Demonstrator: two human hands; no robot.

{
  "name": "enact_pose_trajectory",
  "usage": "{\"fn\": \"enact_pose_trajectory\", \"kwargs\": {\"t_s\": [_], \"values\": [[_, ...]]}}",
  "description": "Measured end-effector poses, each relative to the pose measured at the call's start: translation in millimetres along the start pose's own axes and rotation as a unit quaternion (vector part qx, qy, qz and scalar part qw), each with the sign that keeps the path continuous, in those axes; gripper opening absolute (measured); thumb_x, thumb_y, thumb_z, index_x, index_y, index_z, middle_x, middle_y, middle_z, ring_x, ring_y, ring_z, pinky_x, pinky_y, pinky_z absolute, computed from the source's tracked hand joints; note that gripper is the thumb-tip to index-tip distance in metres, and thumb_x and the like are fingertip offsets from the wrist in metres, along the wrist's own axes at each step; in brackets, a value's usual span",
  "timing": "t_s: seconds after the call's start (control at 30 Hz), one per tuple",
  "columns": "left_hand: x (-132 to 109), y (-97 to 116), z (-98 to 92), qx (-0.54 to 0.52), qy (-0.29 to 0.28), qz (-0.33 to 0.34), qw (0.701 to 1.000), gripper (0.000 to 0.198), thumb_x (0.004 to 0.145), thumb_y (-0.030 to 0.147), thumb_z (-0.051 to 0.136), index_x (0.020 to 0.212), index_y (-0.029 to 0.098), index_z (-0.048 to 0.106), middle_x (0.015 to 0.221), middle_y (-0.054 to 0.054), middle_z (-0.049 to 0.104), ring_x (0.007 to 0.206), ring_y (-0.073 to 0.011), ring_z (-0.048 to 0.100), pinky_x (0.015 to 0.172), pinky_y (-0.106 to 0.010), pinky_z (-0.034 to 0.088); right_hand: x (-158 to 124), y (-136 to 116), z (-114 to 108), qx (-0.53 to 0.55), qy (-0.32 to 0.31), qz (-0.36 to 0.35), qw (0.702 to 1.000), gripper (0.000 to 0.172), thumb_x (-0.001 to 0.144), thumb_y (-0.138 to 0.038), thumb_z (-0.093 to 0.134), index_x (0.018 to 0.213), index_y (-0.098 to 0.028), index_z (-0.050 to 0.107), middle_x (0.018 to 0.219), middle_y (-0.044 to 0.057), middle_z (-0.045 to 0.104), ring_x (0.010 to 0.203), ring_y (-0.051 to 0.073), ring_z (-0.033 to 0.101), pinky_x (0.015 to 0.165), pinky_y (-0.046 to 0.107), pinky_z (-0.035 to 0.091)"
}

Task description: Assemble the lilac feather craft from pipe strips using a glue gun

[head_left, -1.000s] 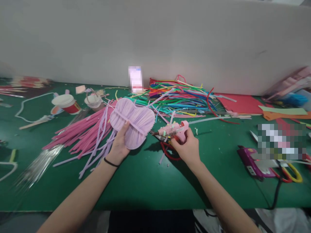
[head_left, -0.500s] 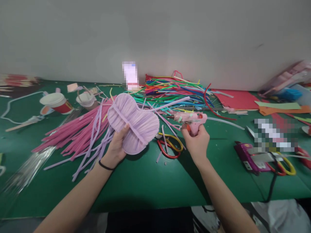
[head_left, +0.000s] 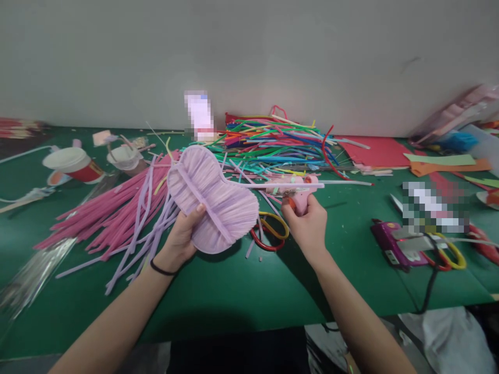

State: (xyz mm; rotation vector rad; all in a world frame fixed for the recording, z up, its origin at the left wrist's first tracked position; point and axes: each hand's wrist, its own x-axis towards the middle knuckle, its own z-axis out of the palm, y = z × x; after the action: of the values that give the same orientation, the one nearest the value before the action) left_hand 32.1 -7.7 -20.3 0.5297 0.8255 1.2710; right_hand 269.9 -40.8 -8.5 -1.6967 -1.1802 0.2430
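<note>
My left hand [head_left: 181, 236] grips a lilac two-lobed piece [head_left: 237, 200] covered in pipe cleaners, thumb pressed on the strip [head_left: 202, 202] that crosses it. One lilac pipe cleaner [head_left: 280, 185] sticks out from its notch to the right. That stem passes in front of a pink glue gun [head_left: 302, 200], which my right hand [head_left: 310, 228] is wrapped around by the handle. The gun's nozzle points left at the lilac piece and is partly hidden behind the stem. A clear glue stick [head_left: 343, 182] trails from its rear. Below the gun lie scissors [head_left: 268, 244] with red and yellow handles.
Pink pipe cleaners [head_left: 97, 213] and loose lilac ones [head_left: 132, 241] lie left on the green table [head_left: 241, 301]. Multicoloured pipe cleaners [head_left: 273, 137] are heaped along the wall. Left stands a paper cup [head_left: 70, 161]; right are a purple power strip [head_left: 390, 244] and red sheets [head_left: 378, 153].
The lilac piece has turned so its protruding stem is nearly level and now crosses the glue gun. Gun and piece are closer together. The whole view has shifted slightly.
</note>
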Motion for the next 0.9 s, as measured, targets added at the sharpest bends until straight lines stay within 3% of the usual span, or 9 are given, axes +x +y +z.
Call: {"fn": "enact_pose_trajectory", "kwargs": {"t_s": [0.3,0.9], "values": [[0.0,-0.8,-0.1,0.007,-0.009,-0.001,1.0,0.055,0.06,0.025,0.091,0.11,0.016,0.071,0.113,-0.011,0.077,0.127,-0.0372,0.059,0.108,-0.045,0.051,-0.7,0.2,-0.5,-0.006,-0.003,-0.011,1.0,0.029,0.068,-0.038,0.064,0.061,-0.024,0.039,0.048,-0.009,0.038,0.047,0.009,0.031,0.047,0.025,0.028],[1.1,0.7,1.3,-0.014,0.01,-0.005,1.0,0.05,0.069,0.019,0.083,0.117,0.02,0.068,0.113,-0.007,0.077,0.127,-0.0331,0.06,0.108,-0.043,0.05,-1.4,2.3,-2.1,-0.004,-0.009,-0.008,1.0,0.027,0.069,-0.036,0.062,0.061,-0.024,0.04,0.048,-0.009,0.039,0.048,0.009,0.032,0.047,0.025,0.028]]}}
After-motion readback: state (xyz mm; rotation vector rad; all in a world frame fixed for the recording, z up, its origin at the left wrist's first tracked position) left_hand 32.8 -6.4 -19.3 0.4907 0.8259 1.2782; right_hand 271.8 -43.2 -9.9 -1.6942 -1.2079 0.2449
